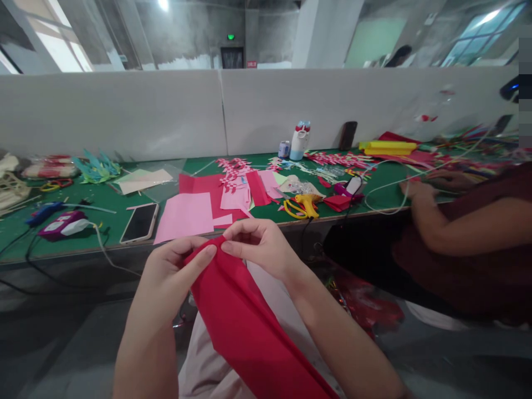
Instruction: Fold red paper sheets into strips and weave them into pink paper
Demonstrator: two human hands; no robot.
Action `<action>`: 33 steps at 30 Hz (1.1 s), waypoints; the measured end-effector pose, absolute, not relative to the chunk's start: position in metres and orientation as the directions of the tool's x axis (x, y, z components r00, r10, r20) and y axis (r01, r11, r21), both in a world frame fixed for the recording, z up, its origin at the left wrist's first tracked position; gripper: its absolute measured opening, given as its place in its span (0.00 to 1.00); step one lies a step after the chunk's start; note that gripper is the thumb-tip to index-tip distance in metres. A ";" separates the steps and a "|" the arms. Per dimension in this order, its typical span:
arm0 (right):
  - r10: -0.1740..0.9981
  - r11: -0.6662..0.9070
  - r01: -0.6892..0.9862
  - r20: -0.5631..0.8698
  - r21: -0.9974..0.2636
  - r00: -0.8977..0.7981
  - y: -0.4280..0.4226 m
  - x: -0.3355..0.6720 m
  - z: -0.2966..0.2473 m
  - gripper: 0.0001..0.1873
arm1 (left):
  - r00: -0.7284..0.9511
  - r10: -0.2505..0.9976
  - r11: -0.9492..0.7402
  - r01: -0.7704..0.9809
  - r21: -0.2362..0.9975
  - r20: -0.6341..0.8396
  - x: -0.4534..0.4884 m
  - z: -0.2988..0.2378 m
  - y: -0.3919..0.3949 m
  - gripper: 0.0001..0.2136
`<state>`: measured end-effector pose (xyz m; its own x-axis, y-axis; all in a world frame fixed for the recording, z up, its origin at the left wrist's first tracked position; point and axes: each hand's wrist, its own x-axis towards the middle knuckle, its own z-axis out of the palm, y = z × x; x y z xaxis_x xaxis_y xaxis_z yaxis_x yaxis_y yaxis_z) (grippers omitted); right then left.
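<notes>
- The green surface lay beyond both hands, with pink paper on it.
- The red sheet was held over the lap, its long axis running from its top corner down toward the lower right.
- The left hand and right hand each had a pinching grip on that corner, equally near.

A phone is lying face up on the green table, just beside a pink sheet. A yellow glue gun is resting near the front edge. A white bottle is standing against the partition, and a co-worker's hand is resting on the table.
</notes>
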<state>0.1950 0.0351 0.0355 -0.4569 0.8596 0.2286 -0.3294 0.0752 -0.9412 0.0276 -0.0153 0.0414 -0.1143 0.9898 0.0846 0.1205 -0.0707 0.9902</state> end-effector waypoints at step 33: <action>0.862 0.063 -0.334 0.220 -0.940 -0.457 0.040 0.193 0.025 0.18 | -0.068 0.998 -0.009 0.115 0.993 0.017 0.026 0.042 -0.011 0.12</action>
<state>0.1927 0.0402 0.0253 -0.4567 0.8619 0.2202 -0.3343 0.0631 -0.9403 0.0258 -0.0110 0.0424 -0.0683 0.9975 0.0170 0.1146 -0.0091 0.9934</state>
